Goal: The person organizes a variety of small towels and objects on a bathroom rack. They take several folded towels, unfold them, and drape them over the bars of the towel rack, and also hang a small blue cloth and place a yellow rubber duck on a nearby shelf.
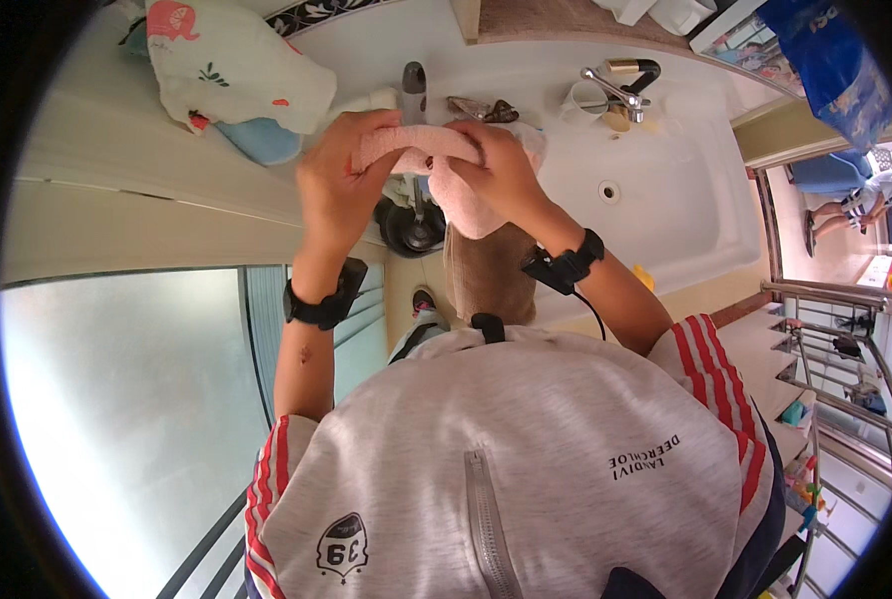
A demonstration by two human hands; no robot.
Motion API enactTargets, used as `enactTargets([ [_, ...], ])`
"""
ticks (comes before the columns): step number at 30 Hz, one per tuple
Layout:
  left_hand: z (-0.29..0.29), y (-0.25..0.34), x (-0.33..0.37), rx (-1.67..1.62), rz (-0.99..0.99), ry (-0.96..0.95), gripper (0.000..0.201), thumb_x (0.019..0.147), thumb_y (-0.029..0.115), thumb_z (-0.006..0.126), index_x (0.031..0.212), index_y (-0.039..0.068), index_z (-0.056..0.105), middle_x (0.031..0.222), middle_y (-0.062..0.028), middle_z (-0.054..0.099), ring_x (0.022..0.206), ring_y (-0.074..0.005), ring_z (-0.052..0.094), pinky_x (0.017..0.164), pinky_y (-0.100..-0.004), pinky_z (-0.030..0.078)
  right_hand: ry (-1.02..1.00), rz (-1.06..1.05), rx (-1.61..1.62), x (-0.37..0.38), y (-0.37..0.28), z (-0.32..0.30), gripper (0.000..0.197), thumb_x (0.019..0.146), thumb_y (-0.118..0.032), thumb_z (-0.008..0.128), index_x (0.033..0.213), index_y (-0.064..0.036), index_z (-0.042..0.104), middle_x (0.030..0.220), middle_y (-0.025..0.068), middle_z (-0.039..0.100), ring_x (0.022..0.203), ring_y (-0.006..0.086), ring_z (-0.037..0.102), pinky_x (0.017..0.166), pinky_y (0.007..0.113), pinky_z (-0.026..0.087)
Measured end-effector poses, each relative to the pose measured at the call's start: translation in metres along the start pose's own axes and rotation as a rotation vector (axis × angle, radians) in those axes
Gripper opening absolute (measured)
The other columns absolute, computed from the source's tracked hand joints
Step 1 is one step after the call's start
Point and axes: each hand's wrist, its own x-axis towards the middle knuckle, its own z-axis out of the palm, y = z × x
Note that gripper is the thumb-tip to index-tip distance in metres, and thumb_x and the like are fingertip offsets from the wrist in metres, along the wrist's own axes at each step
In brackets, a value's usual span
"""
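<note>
A pink towel [469,207] is stretched between my two hands, its upper part folded into a band and its lower part hanging loose. My left hand [334,185] is closed around the towel's left end, thumb in front. The right end is gripped by my right hand [507,178], with the fingers curled over the top. Below the hanging part, a brown towel [491,275] drapes near the edge of a white bathtub [735,245]. Both wrists carry black strapped devices.
A chrome faucet [625,100] and a clear cup [581,102] are at the tub's far side. A dark-capped bottle [415,82] stands beyond my hands. A patterned white towel [241,65] hangs at upper left. At right are a metal rack [850,354] and a distant person [877,190].
</note>
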Motion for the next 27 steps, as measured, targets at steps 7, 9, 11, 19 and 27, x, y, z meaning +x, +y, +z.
enactTargets([
  [7, -0.021, 0.013, 0.007, -0.231, 0.133, 0.245, 0.033, 0.081, -0.006, 0.068, 0.114, -0.003, 0.062, 0.100, -0.0073, 0.067, 0.091, -0.0149, 0.063, 0.085, -0.0288, 0.051, -0.164, 0.124, 0.437, 0.015, -0.049, -0.026, 0.033, 0.090, -0.012, 0.061, 0.120, 0.0023, 0.057, 0.105, 0.0096, 0.065, 0.095, 0.0161, 0.059, 0.087, 0.030, 0.047],
  [9, -0.036, -0.030, 0.001, -0.328, -0.116, 0.028, 0.027, 0.083, -0.002, 0.069, 0.110, -0.003, 0.064, 0.098, -0.0051, 0.068, 0.089, -0.0121, 0.062, 0.083, -0.0277, 0.051, -0.246, 0.159, 0.508, 0.019, -0.051, -0.032, 0.035, 0.094, -0.014, 0.058, 0.124, 0.0032, 0.054, 0.112, 0.0093, 0.063, 0.102, 0.0149, 0.056, 0.091, 0.029, 0.045],
  [11, -0.039, -0.039, -0.007, -0.344, -0.109, 0.070, 0.024, 0.084, -0.002, 0.069, 0.108, -0.003, 0.065, 0.096, -0.0042, 0.068, 0.088, -0.0110, 0.062, 0.081, -0.0269, 0.051, -0.393, 0.279, 0.500, 0.023, -0.052, -0.035, 0.043, 0.095, -0.013, 0.056, 0.135, 0.0023, 0.048, 0.125, 0.0091, 0.059, 0.113, 0.0170, 0.055, 0.100, 0.030, 0.042],
  [19, -0.045, 0.001, -0.004, -0.321, -0.140, 0.153, 0.016, 0.086, -0.001, 0.067, 0.102, -0.003, 0.065, 0.093, -0.0020, 0.067, 0.085, -0.0079, 0.059, 0.075, -0.0237, 0.049, -0.167, 0.131, 0.212, -0.002, -0.046, 0.008, 0.076, 0.065, -0.026, 0.086, 0.127, 0.0006, 0.051, 0.113, 0.0158, 0.063, 0.102, 0.0241, 0.063, 0.089, 0.034, 0.050],
  [27, -0.054, 0.000, -0.023, -0.155, -0.159, 0.061, 0.017, 0.086, 0.004, 0.070, 0.101, -0.002, 0.064, 0.088, -0.0013, 0.065, 0.082, -0.0076, 0.057, 0.074, -0.0221, 0.047, 0.103, -0.163, 0.148, 0.031, -0.094, 0.043, 0.051, 0.074, -0.014, 0.074, 0.119, -0.0016, 0.054, 0.106, 0.0159, 0.063, 0.095, 0.0343, 0.063, 0.081, 0.038, 0.051],
])
